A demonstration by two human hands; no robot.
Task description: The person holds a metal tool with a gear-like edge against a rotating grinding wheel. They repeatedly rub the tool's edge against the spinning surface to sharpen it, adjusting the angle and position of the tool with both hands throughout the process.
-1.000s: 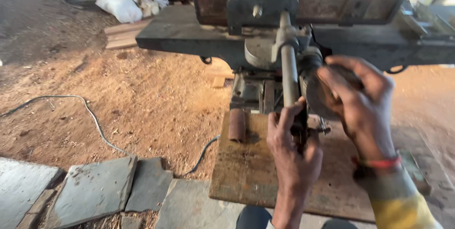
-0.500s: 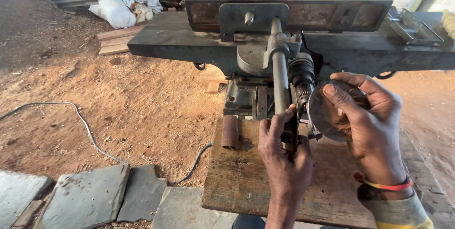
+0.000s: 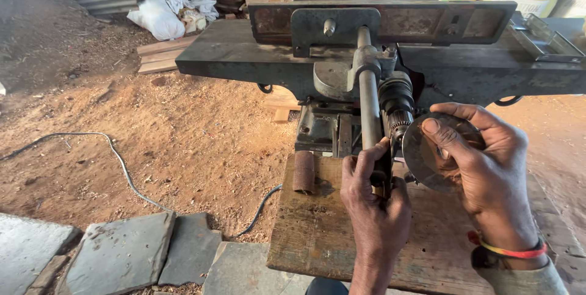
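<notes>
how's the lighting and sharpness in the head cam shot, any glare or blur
Head view: warm low daylight, no harsh glare; the left hand on the metal bar and the right hand holding the round metal disc are sharp, no motion blur; soft shadows under the machine; straight edges bow slightly toward the frame edges.

Right hand (image 3: 488, 173) with round metal disc (image 3: 430, 161) now off the chuck (image 3: 397, 109), rightward.

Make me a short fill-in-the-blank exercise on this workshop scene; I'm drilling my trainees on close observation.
1. The right hand holds a round metal ____ beside the chuck.
2. The left hand grips the lower end of the long grey ____ on the machine.
3. A rusty cylinder lies on the ____ board, left of the left hand.

Missing words: disc; bar; wooden
</notes>
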